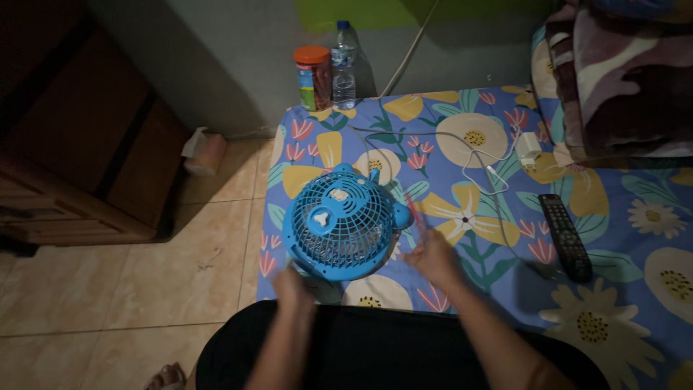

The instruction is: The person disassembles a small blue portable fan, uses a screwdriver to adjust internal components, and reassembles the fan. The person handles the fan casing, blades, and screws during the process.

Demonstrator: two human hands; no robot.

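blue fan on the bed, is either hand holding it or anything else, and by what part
The left hand is at the lower rim of the blue fan. The right hand grips the lower end of a thin red stick. Both are blurred.

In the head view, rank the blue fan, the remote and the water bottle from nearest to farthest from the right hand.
From the right hand:
1. Blue fan, just to its left on the mattress.
2. Remote, off to its right.
3. Water bottle, far back by the wall.

Behind the far corner of the flowered mattress, against the wall, stands a round canister with an orange lid and colourful label. Touching its right side is a clear plastic bottle, blue-capped, pale-labelled. Left of the mattress, on the floor, lies a small pinkish tissue pack.
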